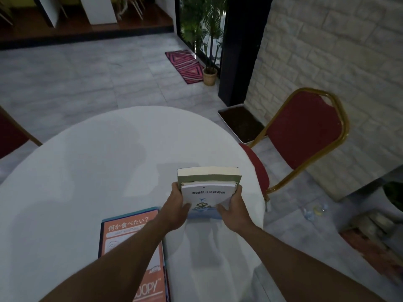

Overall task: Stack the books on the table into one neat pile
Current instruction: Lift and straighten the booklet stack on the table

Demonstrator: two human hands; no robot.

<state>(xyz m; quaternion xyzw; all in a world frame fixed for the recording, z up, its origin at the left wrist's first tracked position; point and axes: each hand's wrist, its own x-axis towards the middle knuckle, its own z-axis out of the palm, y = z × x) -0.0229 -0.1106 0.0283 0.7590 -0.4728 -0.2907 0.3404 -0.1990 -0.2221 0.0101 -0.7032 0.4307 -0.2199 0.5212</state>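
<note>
A round table [87, 171] under a white cloth filled the near view, with the cloth hanging in folds at the near edge. Around it lay a grey marbled tile floor [76, 73]. A red padded chair [305, 131] with a gold frame stood at the right against a pale stone-block wall [338, 51], and part of another red chair [11, 136] showed at the left. Beyond were a black pillar [239, 51], a potted palm [210, 76], a pink patterned mat [185, 64] and a tray of dark soil [242, 125].

The left hand [176, 203] and right hand [233, 205] each clasped one side of a white book [207, 195], thumbs on its cover. It lay on a thicker green book [209, 177] over the table's right near part. Whether the pair rested on the cloth could not be told. The white cover read "泰国部分法律简编".

An orange book [128, 227] lay flat near the left forearm, headed "何か食べたい?", with "OOPY" lower down and a blue edge around it
</note>
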